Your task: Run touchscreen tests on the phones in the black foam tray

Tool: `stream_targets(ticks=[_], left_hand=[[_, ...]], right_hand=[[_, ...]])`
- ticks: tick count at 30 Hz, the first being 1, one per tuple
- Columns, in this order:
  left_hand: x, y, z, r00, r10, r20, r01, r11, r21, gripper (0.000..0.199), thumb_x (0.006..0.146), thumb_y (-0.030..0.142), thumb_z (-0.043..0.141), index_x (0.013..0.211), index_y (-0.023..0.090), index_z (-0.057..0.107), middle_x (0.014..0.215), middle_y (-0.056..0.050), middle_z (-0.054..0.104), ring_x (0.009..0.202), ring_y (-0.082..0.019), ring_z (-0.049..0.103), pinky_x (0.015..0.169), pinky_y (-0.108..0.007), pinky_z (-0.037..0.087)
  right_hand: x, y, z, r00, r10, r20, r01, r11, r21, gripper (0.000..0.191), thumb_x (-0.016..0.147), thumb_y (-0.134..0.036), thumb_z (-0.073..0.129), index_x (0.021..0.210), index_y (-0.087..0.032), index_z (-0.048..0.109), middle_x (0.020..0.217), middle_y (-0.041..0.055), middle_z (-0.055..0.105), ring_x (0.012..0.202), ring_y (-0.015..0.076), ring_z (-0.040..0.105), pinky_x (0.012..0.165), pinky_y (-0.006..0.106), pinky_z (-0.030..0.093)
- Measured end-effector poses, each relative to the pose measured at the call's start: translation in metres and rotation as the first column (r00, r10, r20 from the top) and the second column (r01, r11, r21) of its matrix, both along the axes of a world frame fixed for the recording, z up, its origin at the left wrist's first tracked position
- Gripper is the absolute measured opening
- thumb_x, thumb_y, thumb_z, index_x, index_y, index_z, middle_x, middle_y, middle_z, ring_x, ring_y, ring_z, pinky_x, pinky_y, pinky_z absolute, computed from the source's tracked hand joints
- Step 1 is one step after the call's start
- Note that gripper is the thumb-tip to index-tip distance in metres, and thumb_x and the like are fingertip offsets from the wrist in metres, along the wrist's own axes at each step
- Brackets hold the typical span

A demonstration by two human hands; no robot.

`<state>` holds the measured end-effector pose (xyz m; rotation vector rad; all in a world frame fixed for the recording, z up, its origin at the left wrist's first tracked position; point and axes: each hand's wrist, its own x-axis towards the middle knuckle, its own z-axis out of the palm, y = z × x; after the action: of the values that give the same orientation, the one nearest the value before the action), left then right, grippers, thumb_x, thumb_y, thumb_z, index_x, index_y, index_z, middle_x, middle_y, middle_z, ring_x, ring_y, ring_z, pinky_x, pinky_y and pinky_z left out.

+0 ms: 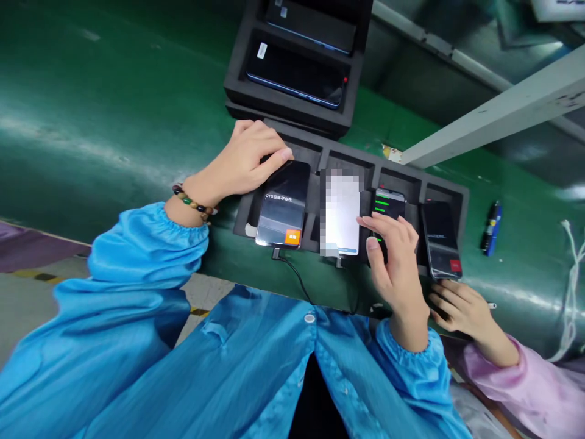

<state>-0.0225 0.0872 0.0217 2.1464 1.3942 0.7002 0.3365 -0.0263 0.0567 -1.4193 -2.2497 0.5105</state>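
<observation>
Your green workbench [114, 122] supports a foam tray [324, 152]: stacked trays [287, 107] beyond it; marker [492, 228], white cable [570, 292] to its right.

The green tabletop [114, 146] looks smooth and glossy, with pale reflections towards its left edge. The dark, foam-like tray [323, 160] is matt, while the phone [282, 210] at its left end has a glossy, glass-like screen. The blue cloth sleeve [146, 244] wrinkles with a satiny sheen; the bracelet beads [186, 200] look polished.
</observation>
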Motion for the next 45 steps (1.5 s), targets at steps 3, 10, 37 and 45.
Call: stream_targets(ticks=[3,10,37,45], left_hand=[[0.0,0.0,0.0,1.0,0.012,0.009,-0.012,1.0,-0.018,0.049,0.113,0.063,0.042,0.107,0.032,0.079,0.11,-0.006,0.078,0.119,-0.032,0.066,0.126,-0.072,0.032],[0.0,0.001,-0.001,1.0,0.01,-0.014,-0.01,1.0,-0.022,0.053,0.113,0.066,0.036,0.112,0.033,0.077,0.112,-0.005,0.076,0.118,-0.031,0.062,0.125,-0.07,0.032],[-0.003,0.001,0.0,0.997,-0.005,-0.082,0.001,0.999,-0.046,0.071,0.109,0.077,0.024,0.135,0.031,0.072,0.125,-0.006,0.075,0.123,-0.031,0.059,0.122,-0.07,0.029],[-0.003,0.0,-0.001,0.999,0.011,-0.036,-0.011,1.0,0.003,0.058,0.111,0.068,0.035,0.137,0.032,0.073,0.125,-0.005,0.079,0.122,-0.031,0.063,0.123,-0.066,0.034]], right_hand=[[-0.001,0.005,-0.001,1.0,0.016,0.012,-0.016,1.0,-0.012,0.034,0.116,-0.031,0.048,0.148,-0.032,0.06,0.145,0.0031,0.076,0.148,0.0255,0.062,0.136,0.056,0.029],[0.0,0.008,-0.001,1.0,0.012,0.011,-0.012,1.0,-0.007,0.033,0.116,-0.031,0.047,0.145,-0.032,0.063,0.145,0.0027,0.077,0.147,0.0245,0.062,0.134,0.054,0.031],[0.0,0.014,0.0,0.996,-0.059,-0.062,0.063,0.996,0.065,0.033,0.115,-0.028,0.044,0.134,-0.031,0.071,0.133,0.0035,0.083,0.138,0.0257,0.071,0.13,0.058,0.04],[0.021,0.024,0.003,0.936,-0.248,-0.249,0.291,0.944,0.153,0.032,0.112,-0.035,0.055,0.139,-0.024,0.069,0.146,0.0146,0.073,0.141,0.0334,0.068,0.121,0.06,0.052]])
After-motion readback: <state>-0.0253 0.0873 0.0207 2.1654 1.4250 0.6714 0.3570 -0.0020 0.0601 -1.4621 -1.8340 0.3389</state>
